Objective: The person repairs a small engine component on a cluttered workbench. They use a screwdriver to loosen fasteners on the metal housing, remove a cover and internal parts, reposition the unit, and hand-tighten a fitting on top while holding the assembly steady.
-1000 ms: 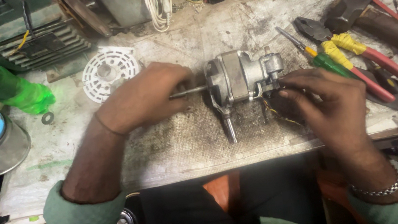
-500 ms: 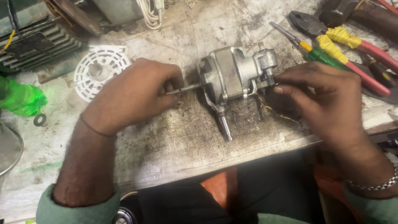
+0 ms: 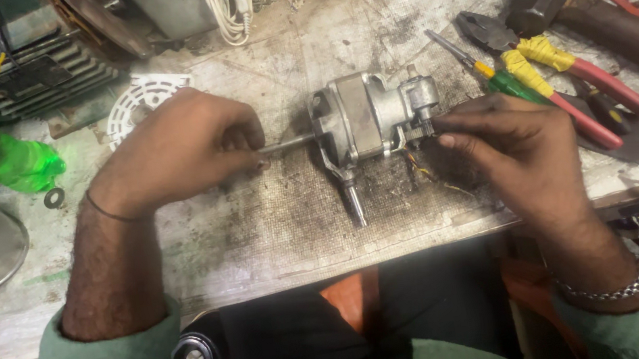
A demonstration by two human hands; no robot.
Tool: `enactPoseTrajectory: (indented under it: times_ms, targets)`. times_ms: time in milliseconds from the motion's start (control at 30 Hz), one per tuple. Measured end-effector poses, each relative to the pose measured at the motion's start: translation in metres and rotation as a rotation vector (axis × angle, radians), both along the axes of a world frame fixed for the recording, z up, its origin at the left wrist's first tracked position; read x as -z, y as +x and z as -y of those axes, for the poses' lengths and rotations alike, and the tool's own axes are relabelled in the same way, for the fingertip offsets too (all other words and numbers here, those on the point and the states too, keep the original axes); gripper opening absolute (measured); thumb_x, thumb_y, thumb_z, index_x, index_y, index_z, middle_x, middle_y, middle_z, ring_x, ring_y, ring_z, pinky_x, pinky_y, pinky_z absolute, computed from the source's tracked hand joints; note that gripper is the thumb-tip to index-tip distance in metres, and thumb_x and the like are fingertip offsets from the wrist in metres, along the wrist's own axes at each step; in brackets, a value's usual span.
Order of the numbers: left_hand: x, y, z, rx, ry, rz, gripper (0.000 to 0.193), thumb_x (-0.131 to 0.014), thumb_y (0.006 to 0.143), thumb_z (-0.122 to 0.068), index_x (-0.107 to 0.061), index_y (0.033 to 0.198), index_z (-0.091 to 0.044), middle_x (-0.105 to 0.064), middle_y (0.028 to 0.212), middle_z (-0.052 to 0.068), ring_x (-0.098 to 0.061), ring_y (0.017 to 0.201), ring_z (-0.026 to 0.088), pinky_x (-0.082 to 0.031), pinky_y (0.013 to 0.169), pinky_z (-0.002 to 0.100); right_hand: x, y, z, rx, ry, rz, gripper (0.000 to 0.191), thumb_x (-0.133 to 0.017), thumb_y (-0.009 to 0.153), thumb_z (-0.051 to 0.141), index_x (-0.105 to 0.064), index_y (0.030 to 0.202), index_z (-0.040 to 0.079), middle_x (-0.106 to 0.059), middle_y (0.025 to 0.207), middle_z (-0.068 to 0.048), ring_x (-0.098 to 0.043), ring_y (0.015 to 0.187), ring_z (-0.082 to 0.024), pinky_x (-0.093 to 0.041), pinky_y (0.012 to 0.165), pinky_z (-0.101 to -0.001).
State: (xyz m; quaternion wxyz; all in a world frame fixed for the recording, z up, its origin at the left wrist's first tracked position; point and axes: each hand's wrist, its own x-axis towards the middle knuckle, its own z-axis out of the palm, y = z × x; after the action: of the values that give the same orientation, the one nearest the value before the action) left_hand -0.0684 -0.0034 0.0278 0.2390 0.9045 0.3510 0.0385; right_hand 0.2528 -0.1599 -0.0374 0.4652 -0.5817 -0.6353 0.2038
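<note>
Grey metal fan motor (image 3: pixel 365 121) lies mid-bench on the grimy workbench (image 3: pixel 260 227). At its nine o'clock the left hand (image 3: pixel 178 152) pinches the shaft (image 3: pixel 288 143) with curled fingers; at three o'clock the right hand (image 3: pixel 515 147) grips its rear gearbox. Pliers (image 3: pixel 567 76) lie at two o'clock.

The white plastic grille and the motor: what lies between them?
In the head view, the left hand lies between grille and motor, pinching its shaft.
</note>
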Motion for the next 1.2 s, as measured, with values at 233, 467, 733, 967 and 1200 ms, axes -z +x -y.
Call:
enactPoseTrajectory:
  times_ms: [233,467,733,967,1200]
  targets:
    - [0.006,-0.001,-0.001,0.008,-0.005,-0.141,0.017,-0.06,0.098,-0.011,-0.076,0.099,-0.009,-0.078,0.076,0.008,-0.073,0.065,0.014,-0.06,0.067,0.033,0.0,-0.003,-0.001,0.076,0.012,0.095,0.02,-0.078,0.091,0.003,-0.078,0.11,0.007,-0.077,0.111,-0.009,-0.075,0.103,-0.015,-0.063,0.091,-0.0277]
    - [0.005,0.005,0.001,0.081,0.025,-0.007,0.014,-0.068,0.089,-0.016,-0.073,0.096,-0.004,-0.076,0.073,0.007,-0.072,0.056,0.012,-0.061,0.056,0.03,0.0,-0.003,-0.001,0.076,0.042,0.171,0.016,-0.079,0.092,0.003,-0.078,0.107,0.008,-0.077,0.111,-0.009,-0.075,0.104,-0.016,-0.064,0.09,-0.0275]
    - [0.007,0.003,0.002,-0.054,-0.148,-0.189,0.017,-0.056,0.104,-0.02,-0.071,0.106,-0.012,-0.073,0.076,0.004,-0.068,0.053,0.014,-0.061,0.058,0.03,0.0,-0.002,-0.001,0.072,0.03,0.134,0.016,-0.079,0.092,0.003,-0.078,0.107,0.007,-0.077,0.111,-0.009,-0.075,0.105,-0.016,-0.064,0.089,-0.0266]
    - [0.018,0.007,-0.001,0.128,0.144,0.05,0.011,-0.066,0.088,-0.012,-0.075,0.089,-0.005,-0.073,0.07,0.007,-0.07,0.061,0.016,-0.059,0.063,0.036,0.0,-0.002,-0.002,0.049,0.024,0.097,0.015,-0.079,0.091,0.003,-0.077,0.106,0.007,-0.077,0.112,-0.01,-0.075,0.105,-0.016,-0.065,0.09,-0.0271]
    - [0.021,0.013,0.002,0.091,0.067,0.024,0.017,-0.07,0.091,-0.021,-0.074,0.098,-0.005,-0.075,0.082,0.008,-0.072,0.069,0.019,-0.061,0.067,0.037,0.0,-0.001,-0.001,0.04,0.031,0.119,0.017,-0.078,0.09,0.002,-0.078,0.107,0.006,-0.077,0.111,-0.01,-0.075,0.104,-0.017,-0.064,0.09,-0.0275]
